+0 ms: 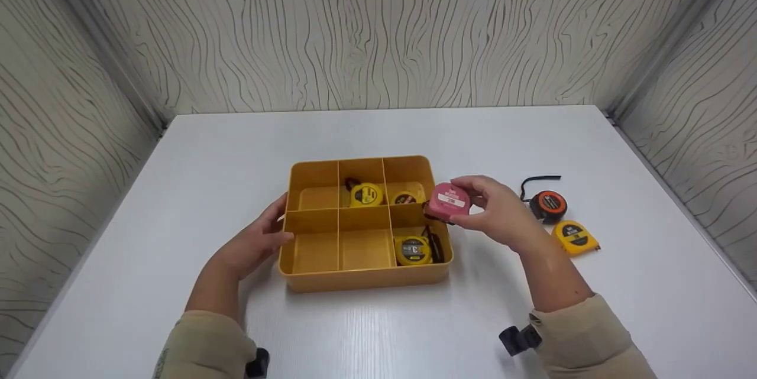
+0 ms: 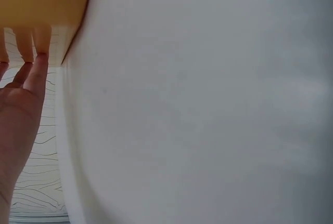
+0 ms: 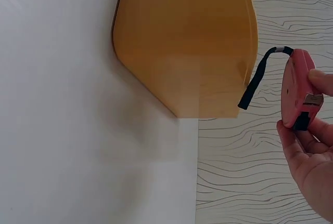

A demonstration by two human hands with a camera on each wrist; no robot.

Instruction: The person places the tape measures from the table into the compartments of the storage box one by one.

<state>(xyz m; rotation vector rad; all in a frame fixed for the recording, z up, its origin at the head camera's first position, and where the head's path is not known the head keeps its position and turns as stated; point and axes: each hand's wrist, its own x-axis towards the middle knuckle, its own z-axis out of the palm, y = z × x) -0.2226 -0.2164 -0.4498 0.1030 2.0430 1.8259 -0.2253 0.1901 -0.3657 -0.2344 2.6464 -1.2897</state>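
Note:
A pink tape measure (image 1: 449, 200) with a white label is pinched between the thumb and fingers of my right hand (image 1: 497, 213), above the right rim of a yellow-orange compartment box (image 1: 366, 279). Its dark wrist strap (image 3: 255, 81) hangs down in the right wrist view. My left hand (image 1: 255, 243) touches the box's left side; in the left wrist view its fairly straight fingers (image 2: 37, 73) rest against the outer wall. Yellow tape measures lie inside: one (image 1: 366, 194) in the back middle compartment, one (image 1: 406, 198) back right, one (image 1: 413, 250) front right.
On the white table (image 1: 378, 331), right of the box, lie a black and orange tape measure (image 1: 550, 206) with a black strap and a yellow tape measure (image 1: 575, 237). Wood-patterned panels (image 1: 366, 30) stand behind and at both sides.

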